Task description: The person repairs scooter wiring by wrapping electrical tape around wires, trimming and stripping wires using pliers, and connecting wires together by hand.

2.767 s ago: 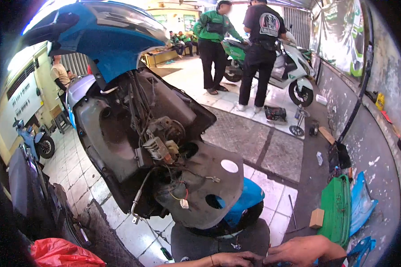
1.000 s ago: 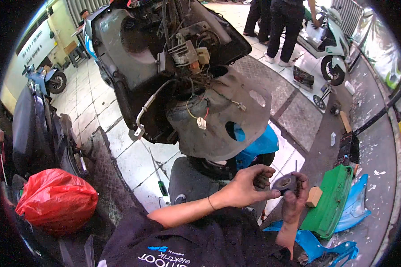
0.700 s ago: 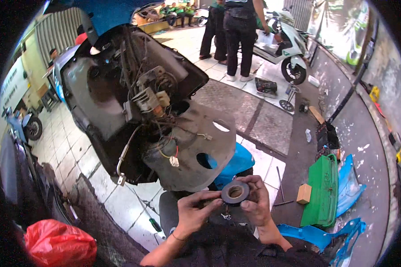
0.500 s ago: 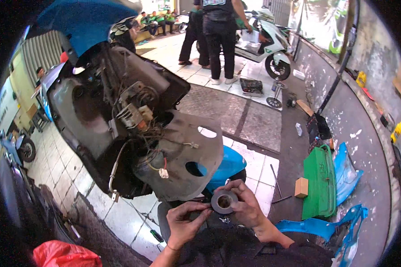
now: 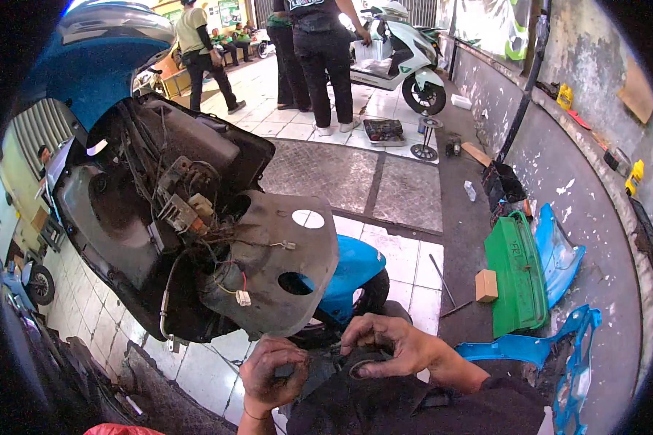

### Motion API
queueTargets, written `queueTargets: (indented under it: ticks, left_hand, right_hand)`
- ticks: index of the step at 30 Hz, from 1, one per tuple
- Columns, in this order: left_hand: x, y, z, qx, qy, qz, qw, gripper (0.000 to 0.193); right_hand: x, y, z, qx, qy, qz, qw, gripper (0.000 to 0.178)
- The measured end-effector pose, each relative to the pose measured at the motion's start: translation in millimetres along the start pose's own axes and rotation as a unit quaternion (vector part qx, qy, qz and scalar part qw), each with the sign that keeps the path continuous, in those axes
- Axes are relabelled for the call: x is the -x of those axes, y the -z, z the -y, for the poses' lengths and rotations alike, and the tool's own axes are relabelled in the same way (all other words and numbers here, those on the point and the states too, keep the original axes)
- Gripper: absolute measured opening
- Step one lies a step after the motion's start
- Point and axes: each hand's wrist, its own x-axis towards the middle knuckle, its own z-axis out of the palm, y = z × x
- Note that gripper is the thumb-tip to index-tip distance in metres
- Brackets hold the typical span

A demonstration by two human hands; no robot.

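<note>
My right hand (image 5: 395,346) is curled round a dark roll of tape (image 5: 358,365), now tilted so that only part of its ring shows. Close by on the left, my left hand (image 5: 274,371) is closed, thumb against bent fingers. What it pinches is lost against the dark background. Both hands are in front of my dark clothing. Beyond them stands a partly stripped scooter with a grey-brown inner panel (image 5: 268,254), a blue front fender (image 5: 352,279) and exposed wiring. A white connector (image 5: 243,298) hangs from the wires.
On the right are a green metal toolbox (image 5: 514,279), a small cardboard box (image 5: 486,286) and blue body panels (image 5: 511,351). A low grey wall (image 5: 559,196) bounds that side. Farther off, people stand near a white scooter (image 5: 406,58). A red bag (image 5: 120,430) shows at the lower edge.
My hands have drawn slightly apart, and the tape roll has tilted from face-on. The view has shifted, moving the scooter left in the picture. A walking person has come into sight at the back.
</note>
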Motion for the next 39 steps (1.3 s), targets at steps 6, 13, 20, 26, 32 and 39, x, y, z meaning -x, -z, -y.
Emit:
queueTargets:
  ticks: [6,13,20,26,32,39]
  left_hand:
    - [-19.5,18.4,-16.4,-0.113,-0.081,0.157,0.978,0.037]
    - [-20.1,46.4,1.6,-0.211,-0.130,0.159,0.956,0.033]
    - [3.1,44.2,32.6,-0.180,0.131,-0.129,0.966,0.012]
    - [-24.4,42.5,59.3,-0.219,0.168,-0.266,0.924,0.016]
    - [-43.6,50.7,70.7,-0.244,0.194,-0.227,0.923,0.025]
    - [-42.7,58.6,78.3,-0.062,0.293,-0.204,0.932,0.024]
  right_hand:
    - [-23.7,2.8,8.4,0.052,-0.091,0.036,0.994,0.035]
    - [-57.5,7.7,2.6,0.208,-0.031,0.129,0.969,0.022]
    - [-110.6,-3.6,45.9,0.361,-0.011,0.019,0.932,0.016]
    - [-178.3,-22.2,52.1,0.464,0.089,0.050,0.880,0.020]
    - [-223.8,-34.2,35.6,0.528,0.087,0.082,0.841,0.024]
    - [-248.4,-40.4,29.4,0.544,-0.018,0.097,0.833,0.031]
